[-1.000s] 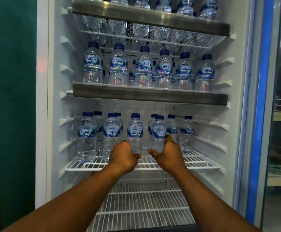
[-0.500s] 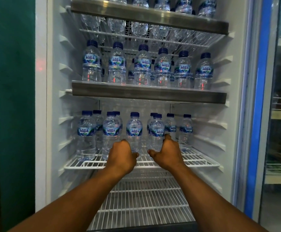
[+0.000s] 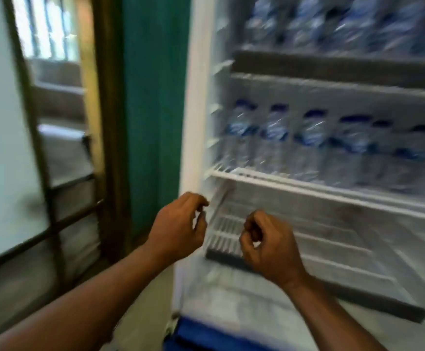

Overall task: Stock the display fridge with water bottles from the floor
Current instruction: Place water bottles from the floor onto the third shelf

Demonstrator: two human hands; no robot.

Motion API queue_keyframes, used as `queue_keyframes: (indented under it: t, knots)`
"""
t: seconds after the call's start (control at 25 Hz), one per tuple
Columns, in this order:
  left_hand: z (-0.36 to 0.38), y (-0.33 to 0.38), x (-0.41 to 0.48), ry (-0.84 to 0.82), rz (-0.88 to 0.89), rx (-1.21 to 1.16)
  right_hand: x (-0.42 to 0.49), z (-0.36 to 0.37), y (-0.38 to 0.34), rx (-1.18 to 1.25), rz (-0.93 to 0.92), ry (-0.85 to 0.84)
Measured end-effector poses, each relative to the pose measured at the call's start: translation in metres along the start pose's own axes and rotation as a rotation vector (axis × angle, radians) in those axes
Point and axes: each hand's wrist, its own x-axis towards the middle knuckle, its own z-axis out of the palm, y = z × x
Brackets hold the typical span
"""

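The frame is motion-blurred. The open display fridge [image 3: 196,122] fills the right side. A row of water bottles [image 3: 310,145] with blue caps and labels stands on the white wire shelf [image 3: 282,179]. More bottles [image 3: 358,26] stand on the shelf above. My left hand [image 3: 178,224] hovers at the fridge's left edge, below the wire shelf, fingers loosely curled and holding nothing. To its right, my right hand [image 3: 267,247] is in front of the bare lower wire shelf [image 3: 332,249], with its fingers curled in on nothing. Neither hand touches a bottle.
A teal wall [image 3: 153,97] stands left of the fridge. Beyond it are a wooden door frame [image 3: 105,97] and a glazed door [image 3: 3,122]. A dark strip [image 3: 358,297] edges the lower shelf's front. A blue base panel [image 3: 206,335] runs along the fridge's bottom.
Both hands have let go of the bottles on the wire shelf and pulled back and down. The view has swung left and lower, so the door and teal wall now show.
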Motion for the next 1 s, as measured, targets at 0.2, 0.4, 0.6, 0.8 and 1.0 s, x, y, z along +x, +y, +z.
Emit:
queue_keyframes:
  t: [0.2,0.4,0.6,0.8,1.0]
  knots:
    - [-0.058,-0.095,-0.106,-0.208,-0.288,0.197,-0.038,0.106,-0.087,0.233,-0.010,-0.331]
    - [-0.102,-0.156,-0.196,-0.419,-0.656,0.246,-0.095,0.212,-0.147,0.440,0.173,-0.774]
    - [-0.104,-0.225,-0.321,-0.816,-0.969,0.389,-0.191,0.323,-0.199,0.412,0.495,-1.230]
    - [-0.083,-0.274,-0.410,-1.194,-0.889,0.411,-0.276,0.397,-0.252,0.264,0.632,-1.367]
    - [-0.059,-0.286,-0.457,-1.159,-0.902,0.342,-0.313,0.406,-0.258,-0.043,0.123,-0.906]
